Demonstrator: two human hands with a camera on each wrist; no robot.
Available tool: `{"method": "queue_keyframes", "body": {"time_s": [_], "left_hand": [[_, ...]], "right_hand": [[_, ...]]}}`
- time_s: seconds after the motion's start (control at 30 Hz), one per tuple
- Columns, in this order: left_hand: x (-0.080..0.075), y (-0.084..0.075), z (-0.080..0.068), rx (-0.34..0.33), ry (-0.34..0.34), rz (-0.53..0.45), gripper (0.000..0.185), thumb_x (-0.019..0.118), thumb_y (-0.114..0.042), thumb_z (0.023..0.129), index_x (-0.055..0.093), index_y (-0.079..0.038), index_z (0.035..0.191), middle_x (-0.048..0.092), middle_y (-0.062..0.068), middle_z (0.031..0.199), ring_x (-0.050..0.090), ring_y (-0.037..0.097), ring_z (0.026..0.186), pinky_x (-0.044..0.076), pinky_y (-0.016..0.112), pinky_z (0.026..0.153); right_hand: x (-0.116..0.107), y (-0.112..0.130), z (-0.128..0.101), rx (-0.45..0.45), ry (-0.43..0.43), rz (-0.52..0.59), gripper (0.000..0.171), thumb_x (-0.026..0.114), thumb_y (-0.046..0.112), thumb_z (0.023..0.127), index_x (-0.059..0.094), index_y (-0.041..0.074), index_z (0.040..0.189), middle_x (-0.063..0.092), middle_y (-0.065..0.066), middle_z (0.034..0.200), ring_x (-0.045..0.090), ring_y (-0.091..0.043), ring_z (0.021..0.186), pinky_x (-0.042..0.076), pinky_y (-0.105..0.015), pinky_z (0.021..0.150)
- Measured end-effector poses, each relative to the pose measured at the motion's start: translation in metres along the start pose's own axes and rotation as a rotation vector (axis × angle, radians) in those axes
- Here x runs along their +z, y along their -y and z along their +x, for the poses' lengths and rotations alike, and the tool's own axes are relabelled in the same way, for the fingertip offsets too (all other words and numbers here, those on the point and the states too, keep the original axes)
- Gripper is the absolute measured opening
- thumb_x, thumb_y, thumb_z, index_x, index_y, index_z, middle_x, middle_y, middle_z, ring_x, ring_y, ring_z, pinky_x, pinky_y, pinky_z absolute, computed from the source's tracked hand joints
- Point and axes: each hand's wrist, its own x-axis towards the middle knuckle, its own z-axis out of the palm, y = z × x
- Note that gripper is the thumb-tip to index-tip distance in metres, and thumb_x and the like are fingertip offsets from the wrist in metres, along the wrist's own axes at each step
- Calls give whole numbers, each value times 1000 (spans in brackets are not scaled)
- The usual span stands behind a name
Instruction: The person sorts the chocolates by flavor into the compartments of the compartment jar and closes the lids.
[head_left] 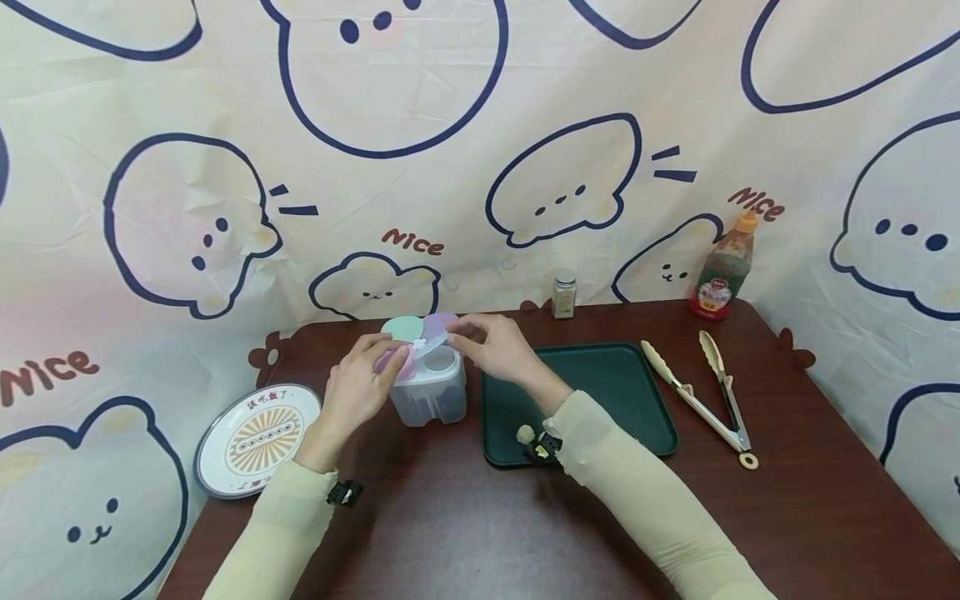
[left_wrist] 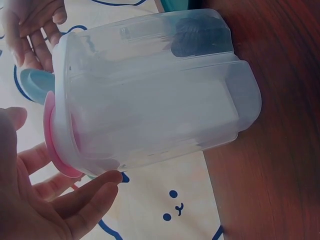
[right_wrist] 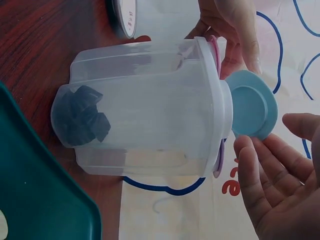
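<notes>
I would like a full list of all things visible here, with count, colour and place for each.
seasoning box: 1, clear with pastel lids, table centre
green tray: 1, dark green, right of the box
tongs: 1, cream and metal, right of the tray
sauce bottle: 1, brown with orange cap, back right
small jar: 1, silver cap, back centre
plate: 1, white with orange pattern, table's left edge
table: 1, dark brown
left hand: 1, touching the pink lid
right hand: 1, fingers at the lids
</notes>
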Motion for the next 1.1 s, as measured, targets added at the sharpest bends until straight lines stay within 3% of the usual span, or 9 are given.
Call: {"method": "queue_keyframes", "body": {"time_s": [0.13,0.4,0.67,0.9,1.1], "left_hand": [[0,0,0,-7,10,0,63,35,-66,99,62,-21,133,48,10,150,51,39,132,39,68,105],[0,0,-1,-9,8,-12,60,37,-64,100,63,-21,132,48,10,150,51,40,132,39,69,105],[0,1,0,6,-13,-4,62,36,-65,99,64,-21,132,50,9,149,52,39,130,41,68,104],[0,1,0,3,-4,-7,63,35,-67,99,63,-22,133,49,9,149,52,39,131,41,68,104],[0,1,0,-1,-2,-7,63,35,-67,99,63,-22,133,49,9,150,52,39,131,40,68,105]], "right_hand": [[1,-4,-1,3,-8,-10,28,65,36,96,71,21,119,72,1,104,65,-17,71,57,-29,60],[5,-10,-2,-34,-39,-60,27,69,33,93,73,18,115,75,1,103,63,-13,81,54,-27,66],[10,-11,-6,8,-39,-96,32,72,37,90,72,18,117,73,2,101,62,-13,83,55,-25,65],[13,-9,-8,-3,-44,-113,37,76,36,87,71,16,117,73,-5,101,62,-15,82,54,-24,63],[15,-11,-7,1,-57,-159,38,79,37,85,72,17,116,71,1,97,61,-13,81,53,-22,61]]}}
